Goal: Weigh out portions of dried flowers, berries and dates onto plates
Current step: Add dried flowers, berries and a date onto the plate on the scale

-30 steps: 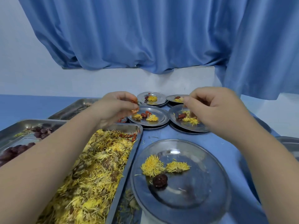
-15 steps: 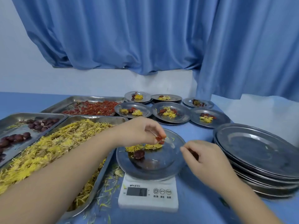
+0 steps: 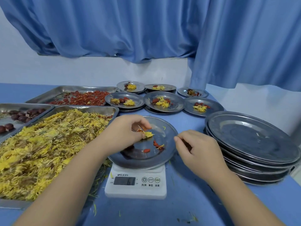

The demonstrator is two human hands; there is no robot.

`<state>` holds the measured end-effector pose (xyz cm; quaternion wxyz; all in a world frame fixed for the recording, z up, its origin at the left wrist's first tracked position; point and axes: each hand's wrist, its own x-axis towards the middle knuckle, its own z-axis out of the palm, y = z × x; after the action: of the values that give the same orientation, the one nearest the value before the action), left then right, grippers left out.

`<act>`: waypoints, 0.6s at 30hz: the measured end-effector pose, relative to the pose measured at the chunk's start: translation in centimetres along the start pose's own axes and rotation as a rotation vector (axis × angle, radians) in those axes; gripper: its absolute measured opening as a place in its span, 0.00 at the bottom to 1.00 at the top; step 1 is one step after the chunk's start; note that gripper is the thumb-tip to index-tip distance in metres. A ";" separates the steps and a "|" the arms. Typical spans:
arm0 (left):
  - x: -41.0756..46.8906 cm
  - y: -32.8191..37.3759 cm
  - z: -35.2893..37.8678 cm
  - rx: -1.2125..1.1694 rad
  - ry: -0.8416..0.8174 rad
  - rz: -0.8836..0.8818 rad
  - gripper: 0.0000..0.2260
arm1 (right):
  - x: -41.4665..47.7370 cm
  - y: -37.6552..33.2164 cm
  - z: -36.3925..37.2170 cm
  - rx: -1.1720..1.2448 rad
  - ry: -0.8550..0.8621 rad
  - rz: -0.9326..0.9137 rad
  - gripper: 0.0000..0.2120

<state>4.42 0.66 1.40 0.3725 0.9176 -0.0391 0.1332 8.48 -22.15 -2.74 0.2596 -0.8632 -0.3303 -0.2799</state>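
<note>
Few goji berries [image 3: 155,144] dot the weighing plate [image 3: 169,132], so the left hand [image 3: 125,132], fingers [image 3: 141,123] pinching more, should release singly; right hand [image 3: 197,149] curled, hold unclear.

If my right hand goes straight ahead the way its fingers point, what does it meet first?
Probably the right rim of the plate on the scale: the right hand points left at it. Height is unclear, so it might pass just over.
</note>
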 end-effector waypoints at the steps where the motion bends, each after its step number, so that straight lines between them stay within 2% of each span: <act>1: 0.0 0.0 0.1 -0.015 -0.006 -0.017 0.12 | 0.0 0.1 0.0 0.003 0.000 0.003 0.18; 6: -0.6 -0.4 1.0 -0.148 -0.013 -0.048 0.14 | 0.1 0.0 0.4 -0.004 -0.001 -0.008 0.19; 13: -1.4 -0.4 2.4 0.137 0.223 0.153 0.11 | 0.0 -0.4 0.7 0.000 -0.011 -0.031 0.19; 15: -1.6 -0.3 2.7 0.085 0.215 0.151 0.11 | -0.1 -0.4 0.6 0.007 -0.017 -0.022 0.20; 18: -1.8 -0.1 2.6 -0.109 0.197 0.055 0.11 | 0.0 -0.2 0.5 0.012 -0.007 -0.011 0.19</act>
<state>3.32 -1.13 -0.98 0.4200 0.8770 -0.0346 0.2308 8.50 -21.66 -3.05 0.2621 -0.8607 -0.3378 -0.2763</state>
